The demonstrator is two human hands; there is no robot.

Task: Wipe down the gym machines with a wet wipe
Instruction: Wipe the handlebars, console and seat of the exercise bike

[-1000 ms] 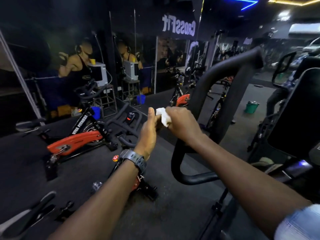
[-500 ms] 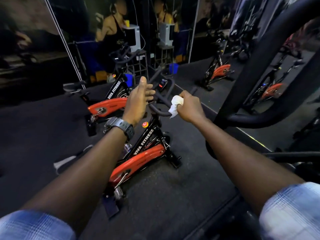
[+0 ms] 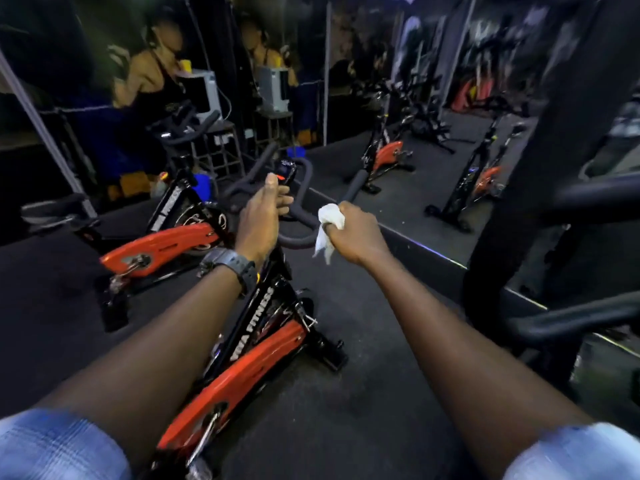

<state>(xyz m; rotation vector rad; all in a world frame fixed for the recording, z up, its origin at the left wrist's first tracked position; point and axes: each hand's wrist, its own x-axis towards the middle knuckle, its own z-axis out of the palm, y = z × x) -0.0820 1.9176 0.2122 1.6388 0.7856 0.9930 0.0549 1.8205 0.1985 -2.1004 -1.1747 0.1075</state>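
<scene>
While gripping a wipe, hands near handlebar.

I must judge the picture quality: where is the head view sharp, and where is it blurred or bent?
Head view: dim; the wet wipe in the right hand is fairly sharp; the sleeves and far mirror wall are blurred; the wide lens bends the edges.

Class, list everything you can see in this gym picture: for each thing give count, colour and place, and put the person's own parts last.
wet wipe: one, white, in the right hand.
nearest spin bike: one, black and orange, centre.
handlebar: one, black, on that bike.
second spin bike: one, black and orange, left.
wristwatch: one, dark, left wrist.
mirror wall: right, reflecting bikes.
left hand: at the handlebar; grip unclear.
right hand: grips the wipe.
</scene>
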